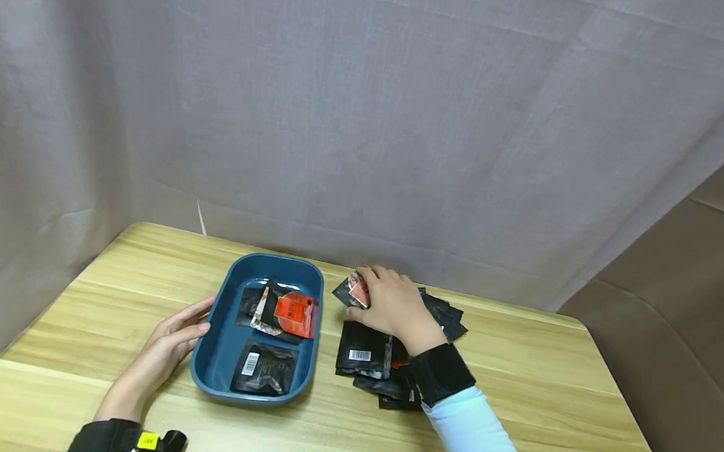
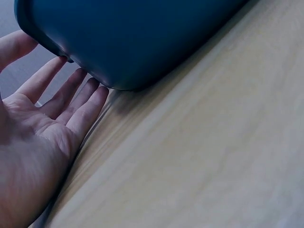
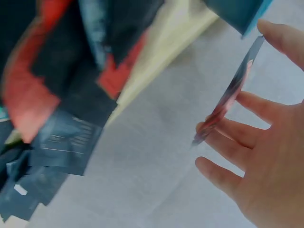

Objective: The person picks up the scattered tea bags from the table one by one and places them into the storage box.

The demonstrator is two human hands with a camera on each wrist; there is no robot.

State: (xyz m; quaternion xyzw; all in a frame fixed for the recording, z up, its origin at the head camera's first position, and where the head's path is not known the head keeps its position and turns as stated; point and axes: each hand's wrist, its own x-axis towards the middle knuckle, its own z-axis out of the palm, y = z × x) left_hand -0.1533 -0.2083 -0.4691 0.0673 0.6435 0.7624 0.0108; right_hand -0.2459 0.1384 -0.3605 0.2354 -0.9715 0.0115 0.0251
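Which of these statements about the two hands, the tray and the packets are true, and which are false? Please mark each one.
1. The left hand rests with straight fingers against the outer wall of the blue tray. True.
2. The blue tray is empty. False: several packets lie in it, among them an orange packet and a black packet with a barcode.
3. The right hand pinches a small packet above the pile of dark packets. True.
4. The pile of dark packets lies to the left of the tray. False: it lies to its right, on the wooden table.
5. The left hand holds a packet. False: it holds nothing.
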